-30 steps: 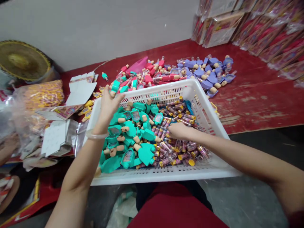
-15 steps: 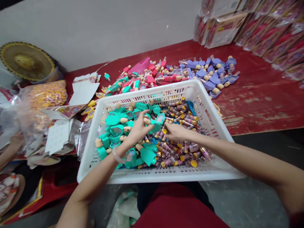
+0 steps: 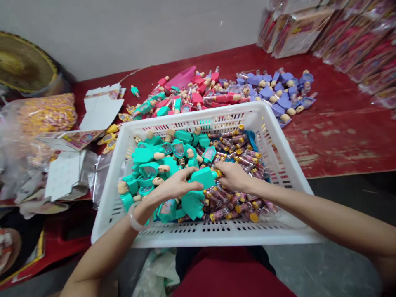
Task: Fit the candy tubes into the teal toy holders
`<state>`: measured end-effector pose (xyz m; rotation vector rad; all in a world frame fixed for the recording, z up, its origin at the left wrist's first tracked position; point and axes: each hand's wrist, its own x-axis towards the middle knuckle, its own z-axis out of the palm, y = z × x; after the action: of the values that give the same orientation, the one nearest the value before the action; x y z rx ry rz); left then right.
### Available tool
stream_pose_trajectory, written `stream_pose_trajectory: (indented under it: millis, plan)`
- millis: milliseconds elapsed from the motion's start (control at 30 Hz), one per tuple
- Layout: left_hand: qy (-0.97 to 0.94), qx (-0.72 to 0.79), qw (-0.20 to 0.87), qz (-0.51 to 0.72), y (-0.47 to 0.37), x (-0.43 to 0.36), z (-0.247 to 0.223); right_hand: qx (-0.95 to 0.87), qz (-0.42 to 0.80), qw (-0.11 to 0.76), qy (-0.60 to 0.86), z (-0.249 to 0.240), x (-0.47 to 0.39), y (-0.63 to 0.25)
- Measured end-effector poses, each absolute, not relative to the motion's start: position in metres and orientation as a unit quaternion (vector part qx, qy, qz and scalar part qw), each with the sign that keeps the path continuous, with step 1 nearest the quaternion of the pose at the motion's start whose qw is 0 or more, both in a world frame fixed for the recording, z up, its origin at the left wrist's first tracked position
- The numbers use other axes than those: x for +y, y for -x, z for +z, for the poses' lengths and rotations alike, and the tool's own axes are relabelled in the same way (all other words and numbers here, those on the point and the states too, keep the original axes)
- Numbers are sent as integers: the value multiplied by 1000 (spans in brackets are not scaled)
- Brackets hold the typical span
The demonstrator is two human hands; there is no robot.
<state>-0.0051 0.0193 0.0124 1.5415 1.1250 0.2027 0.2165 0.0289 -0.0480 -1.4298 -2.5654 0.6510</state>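
A teal plastic bottle-shaped case [image 3: 202,178] is gripped by my left hand [image 3: 177,183], its neck pointing right. My right hand [image 3: 233,175] pinches at that neck; a yellowish end shows between the fingertips, probably a small capped tube, mostly hidden. Both hands are over a white slotted plastic basket [image 3: 291,169]. On its left side lie several teal cases [image 3: 144,154], many with beige knobbed tops [image 3: 159,156]. Small clear tubes with yellow caps [image 3: 222,206] fill the right side, over some blue material.
Behind the basket, a red table [image 3: 334,136] bears heaps of pink-red cases [image 3: 198,99] and purple cases [image 3: 280,93]. Packaged boxes [image 3: 305,31] are stacked at the back right. On the left are white cartons [image 3: 100,111], a bag of yellow pieces [image 3: 46,117] and a straw hat [image 3: 24,64].
My left hand has come down and closed on a teal case, now held at the right hand's fingertips; before, its fingers were spread. The view has shifted slightly.
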Motion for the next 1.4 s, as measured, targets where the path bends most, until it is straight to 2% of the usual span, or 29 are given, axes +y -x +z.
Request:
stream_pose_trajectory:
  millis: [100, 233, 367, 500, 600, 800, 900, 1000, 1100, 1200, 1233, 1300, 1400]
  plan:
    - [-705, 484, 512, 79, 5, 13, 12, -868, 166, 16, 468, -47, 29, -217]
    - [-722, 508, 466, 57, 2, 7, 12, -889, 113, -6, 443, -47, 28, -217]
    - [-657, 525, 535, 79, -1, 6, 13, -908, 79, 8, 410, -45, 28, -218]
    - [-524, 530, 664, 62, -2, 6, 12, -920, 71, 30, 385, -41, 23, -219]
    - [-434, 510, 740, 61, -5, 4, 7, -926, 75, 15, 370, -37, 17, -219]
    - [-390, 474, 788, 51, -9, -4, 2, -913, 102, -28, 393, -21, 6, -219]
    - [-507, 478, 716, 46, -9, -7, 11, -905, 134, -50, 400, -13, 2, -217]
    - [-726, 456, 512, 50, -9, -9, 15, -879, 198, -106, 421, -15, 2, -218]
    - [-869, 370, 327, 18, -9, -9, 4, -838, 315, -170, 412, -24, 11, -222]
    - [-898, 350, 265, 4, -10, -5, -11, -805, 415, -201, 374, -30, 24, -228]
    - [-889, 367, 272, 16, -10, -3, -13, -809, 408, -196, 375, -31, 28, -228]
    - [-843, 420, 334, 41, -10, 1, -15, -842, 320, -155, 405, -33, 32, -228]
    - [-717, 442, 539, -30, -9, 7, -12, -887, 157, -89, 425, -34, 31, -224]
